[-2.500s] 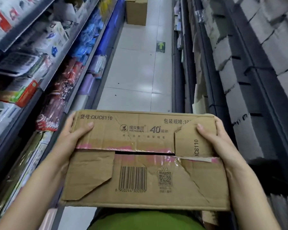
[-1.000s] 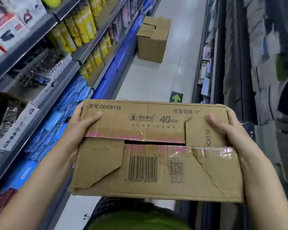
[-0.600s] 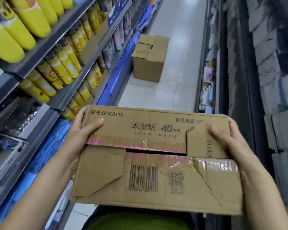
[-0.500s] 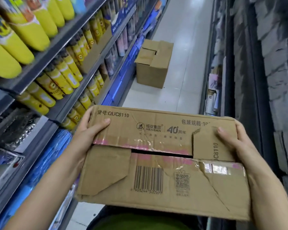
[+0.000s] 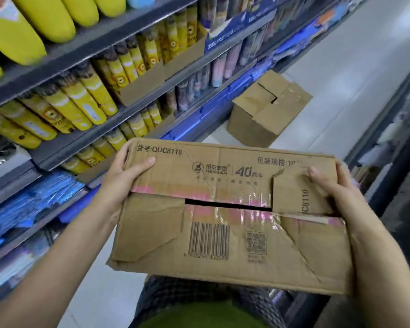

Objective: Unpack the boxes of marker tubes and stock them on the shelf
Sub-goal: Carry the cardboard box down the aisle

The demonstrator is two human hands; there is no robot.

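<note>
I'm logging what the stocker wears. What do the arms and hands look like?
Both forearms are bare, no sleeves in view. The left hand and the right hand wear no gloves, and no rings, watch or wristband show. Nails look short and unpainted.

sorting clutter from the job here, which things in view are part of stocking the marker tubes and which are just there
In the job:
- cardboard box, held by left hand and right hand
- second box on the floor
- yellow tubes on the shelf

Just there:
- blue packets on a lower shelf
- right-side shelving
</note>
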